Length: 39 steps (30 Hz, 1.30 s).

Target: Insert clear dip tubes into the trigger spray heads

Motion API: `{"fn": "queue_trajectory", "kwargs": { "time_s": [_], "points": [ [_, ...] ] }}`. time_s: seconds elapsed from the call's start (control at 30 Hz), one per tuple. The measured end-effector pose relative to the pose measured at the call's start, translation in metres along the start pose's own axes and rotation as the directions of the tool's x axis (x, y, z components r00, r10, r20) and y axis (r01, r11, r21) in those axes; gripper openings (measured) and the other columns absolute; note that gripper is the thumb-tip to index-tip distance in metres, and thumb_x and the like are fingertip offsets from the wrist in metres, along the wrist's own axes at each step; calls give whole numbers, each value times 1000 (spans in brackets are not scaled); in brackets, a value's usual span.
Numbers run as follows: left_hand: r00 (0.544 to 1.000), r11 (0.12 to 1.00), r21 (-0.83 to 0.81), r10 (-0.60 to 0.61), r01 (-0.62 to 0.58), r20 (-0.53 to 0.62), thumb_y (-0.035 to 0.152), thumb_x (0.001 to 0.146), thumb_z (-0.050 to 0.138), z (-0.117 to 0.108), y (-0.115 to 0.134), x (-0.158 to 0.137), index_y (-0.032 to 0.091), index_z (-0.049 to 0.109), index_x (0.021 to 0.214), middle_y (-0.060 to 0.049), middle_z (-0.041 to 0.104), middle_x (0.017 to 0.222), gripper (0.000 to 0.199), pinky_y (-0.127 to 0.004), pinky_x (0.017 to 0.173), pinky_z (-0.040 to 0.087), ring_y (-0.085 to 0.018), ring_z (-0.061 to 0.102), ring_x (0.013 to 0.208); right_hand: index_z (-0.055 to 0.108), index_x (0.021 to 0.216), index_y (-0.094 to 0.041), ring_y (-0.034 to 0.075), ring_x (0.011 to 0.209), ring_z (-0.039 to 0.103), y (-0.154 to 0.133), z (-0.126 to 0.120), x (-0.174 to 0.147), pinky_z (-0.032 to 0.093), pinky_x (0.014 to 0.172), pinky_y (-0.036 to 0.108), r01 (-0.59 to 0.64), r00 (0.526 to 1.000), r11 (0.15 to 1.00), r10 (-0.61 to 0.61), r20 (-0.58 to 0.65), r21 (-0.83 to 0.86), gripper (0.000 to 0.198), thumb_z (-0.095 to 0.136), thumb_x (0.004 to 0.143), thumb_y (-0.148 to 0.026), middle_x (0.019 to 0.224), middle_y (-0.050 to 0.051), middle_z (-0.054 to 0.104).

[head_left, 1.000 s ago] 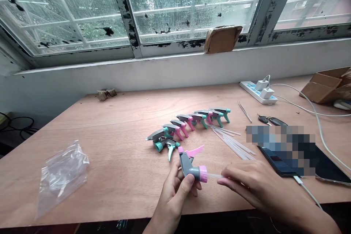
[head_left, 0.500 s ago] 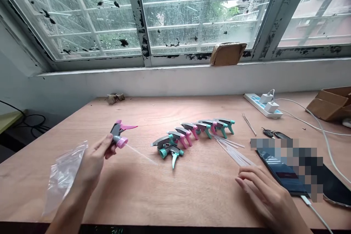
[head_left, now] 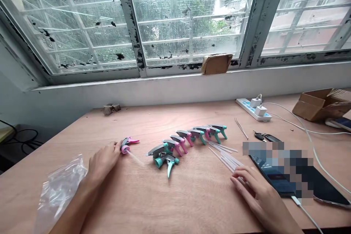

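Black plugged-in phone (head_left: 271, 173) lies near white straws (head_left: 228, 159).

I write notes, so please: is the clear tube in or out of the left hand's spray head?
In: the blurred tube extends from the pink collar of the spray head; its inner end is hidden.

Cardboard (head_left: 216, 64) stands against the window (head_left: 189, 18); a power strip (head_left: 248, 107) lies left of a carton (head_left: 309, 106), tweezers (head_left: 241, 128) and keys (head_left: 259, 136) beyond a phone (head_left: 271, 177).
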<state>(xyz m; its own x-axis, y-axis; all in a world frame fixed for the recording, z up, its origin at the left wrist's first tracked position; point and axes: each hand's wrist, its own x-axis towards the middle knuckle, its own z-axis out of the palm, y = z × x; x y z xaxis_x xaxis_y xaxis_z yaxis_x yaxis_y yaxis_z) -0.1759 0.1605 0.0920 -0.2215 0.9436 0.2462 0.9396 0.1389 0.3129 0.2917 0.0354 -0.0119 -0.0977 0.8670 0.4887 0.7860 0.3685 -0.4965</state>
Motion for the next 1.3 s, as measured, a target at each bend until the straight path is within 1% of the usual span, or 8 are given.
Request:
{"fn": "queue_trajectory", "kwargs": {
  "time_s": [0.17, 0.4, 0.57, 0.73, 0.83, 0.97, 1.07, 1.3],
  "points": [
    [982, 974, 160, 176, -163, -70, 44, 93, 43, -8, 32, -31, 12, 68, 120, -26, 58, 142, 49, -66, 103, 34, -49, 47, 131, 61, 109, -28, 23, 103, 70, 3, 5, -2, 58, 83, 32, 22, 999, 997, -24, -29, -79, 16, 49, 103, -36, 113, 5, 69],
    [883, 885, -46, 465, -463, 69, 44, 95, 57, 29, 91, -60, 18, 60, 132, -13, 63, 141, 45, -48, 113, 37, -32, 51, 134, 59, 115, -27, 23, 109, 69, 3, 6, -1, 59, 88, 34, 41, 998, 991, -46, -37, -129, 19, 47, 104, -36, 118, 7, 68],
    [911, 910, -78, 411, -408, 32, 25, 95, 51, 34, 99, -55, 20, 67, 107, -12, 72, 121, 21, -48, 102, 42, -34, 61, 118, 60, 117, -25, 25, 109, 70, 4, 8, 0, 60, 86, 35, 66, 995, 986, -76, -62, -151, 22, 44, 105, -35, 118, 9, 70],
    [975, 932, -290, 197, -218, -102, 45, 99, 48, 3, 97, -75, 24, 60, 115, -8, 76, 105, 29, -43, 85, 47, -33, 67, 97, 60, 111, -25, 26, 101, 72, 5, 9, 1, 60, 81, 37, 31, 997, 986, -42, -69, -165, 22, 43, 105, -36, 111, 9, 71],
    [995, 696, -712, 37, -92, -93, 51, 92, 61, 1, 110, -109, 24, 63, 115, -8, 75, 111, 35, -40, 94, 47, -33, 64, 113, 60, 111, -25, 27, 98, 72, 4, 10, 1, 59, 77, 37, 9, 998, 985, -19, -55, -172, 22, 41, 106, -35, 109, 9, 70],
    [943, 285, -923, 131, 259, 305, 50, 89, 67, 29, 137, -152, 19, 68, 106, -10, 76, 101, 36, -35, 74, 53, -24, 70, 76, 59, 110, -24, 26, 97, 71, 0, 8, 1, 56, 78, 37, 18, 1000, 985, -22, -22, -169, 22, 39, 107, -33, 108, 9, 70],
    [867, 189, -895, 234, 403, 440, 47, 92, 65, 50, 149, -166, 17, 68, 100, -8, 75, 91, 31, -32, 68, 52, -18, 65, 61, 60, 112, -23, 27, 96, 70, -2, 6, 0, 55, 80, 38, 39, 999, 978, -39, 7, -206, 24, 38, 107, -31, 108, 9, 70],
    [866, 41, -887, 200, 460, 458, 45, 92, 67, 54, 144, -165, 18, 70, 96, -7, 73, 92, 27, -29, 65, 50, -15, 61, 65, 61, 111, -20, 27, 95, 68, -2, 5, 1, 54, 81, 40, 117, 992, 940, -98, 74, -321, 21, 41, 106, -25, 105, 10, 70]
  ]
}}
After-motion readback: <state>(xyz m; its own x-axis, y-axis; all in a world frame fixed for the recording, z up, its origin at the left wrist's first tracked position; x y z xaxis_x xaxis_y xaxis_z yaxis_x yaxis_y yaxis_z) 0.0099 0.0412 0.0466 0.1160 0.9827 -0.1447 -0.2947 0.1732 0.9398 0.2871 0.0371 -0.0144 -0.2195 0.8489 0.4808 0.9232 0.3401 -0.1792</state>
